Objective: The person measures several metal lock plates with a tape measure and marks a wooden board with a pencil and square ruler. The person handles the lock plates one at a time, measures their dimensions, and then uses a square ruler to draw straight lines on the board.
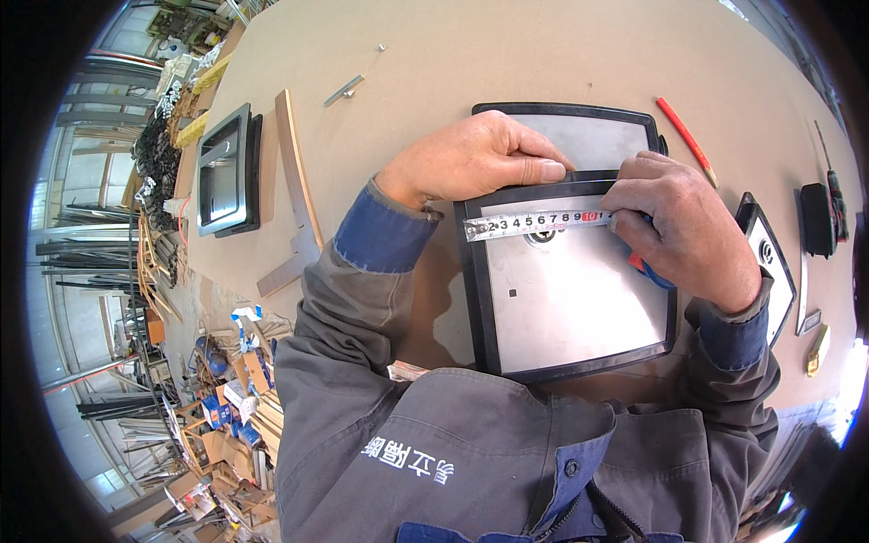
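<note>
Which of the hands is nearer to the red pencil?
The right. The right hand grips the tape measure on the near side of the red pencil; the left hand is farther off, to the pencil's left.

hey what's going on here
A person's right hand grips a tape measure, its strip stretched across a black-framed panel. The left hand is at the panel's far edge. On the table, another framed panel lies just beyond, with a red pencil to its right.
</note>
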`<state>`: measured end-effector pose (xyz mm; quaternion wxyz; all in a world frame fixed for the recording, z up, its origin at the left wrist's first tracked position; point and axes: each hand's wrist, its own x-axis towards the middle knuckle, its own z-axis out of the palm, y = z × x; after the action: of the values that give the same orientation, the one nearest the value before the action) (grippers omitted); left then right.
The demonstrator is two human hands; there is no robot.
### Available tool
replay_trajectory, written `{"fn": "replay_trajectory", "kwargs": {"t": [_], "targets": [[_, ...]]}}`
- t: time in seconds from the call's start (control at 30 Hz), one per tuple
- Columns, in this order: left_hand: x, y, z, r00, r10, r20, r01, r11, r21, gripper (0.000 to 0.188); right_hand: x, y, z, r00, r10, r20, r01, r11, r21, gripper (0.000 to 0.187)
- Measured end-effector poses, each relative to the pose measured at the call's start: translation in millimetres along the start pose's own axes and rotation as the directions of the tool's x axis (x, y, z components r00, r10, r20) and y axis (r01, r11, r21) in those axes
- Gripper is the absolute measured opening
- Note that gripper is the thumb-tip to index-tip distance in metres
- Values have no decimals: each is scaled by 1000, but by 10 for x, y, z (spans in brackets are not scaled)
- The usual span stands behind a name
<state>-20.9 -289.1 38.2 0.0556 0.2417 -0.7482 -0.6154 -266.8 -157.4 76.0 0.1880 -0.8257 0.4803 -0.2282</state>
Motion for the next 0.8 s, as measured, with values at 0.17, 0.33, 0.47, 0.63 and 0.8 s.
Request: {"fn": "replay_trajectory", "kwargs": {"t": [0.17,0.33,0.47,0.63,0.8], "targets": [[4,12,-4,1000,3,0,-3,1000,20,34,0,-16,-19,1000,13,19,-12,1000,-12,13],[1,23,5,1000,-9,0,9,1000,1,34,23,-106,-127,992,88,91,-87,996,-23,15],[-6,25,-2,1000,17,-7,-17,999,42,33,6,-56,-116,996,39,78,-40,999,9,15],[-19,81,14,999,5,-32,-5,1000,27,32,4,-80,-102,998,42,52,-43,999,16,14],[-26,58,10,998,26,-58,-22,998,66,31,38,-133,-91,998,21,56,-22,1000,19,15]]}}
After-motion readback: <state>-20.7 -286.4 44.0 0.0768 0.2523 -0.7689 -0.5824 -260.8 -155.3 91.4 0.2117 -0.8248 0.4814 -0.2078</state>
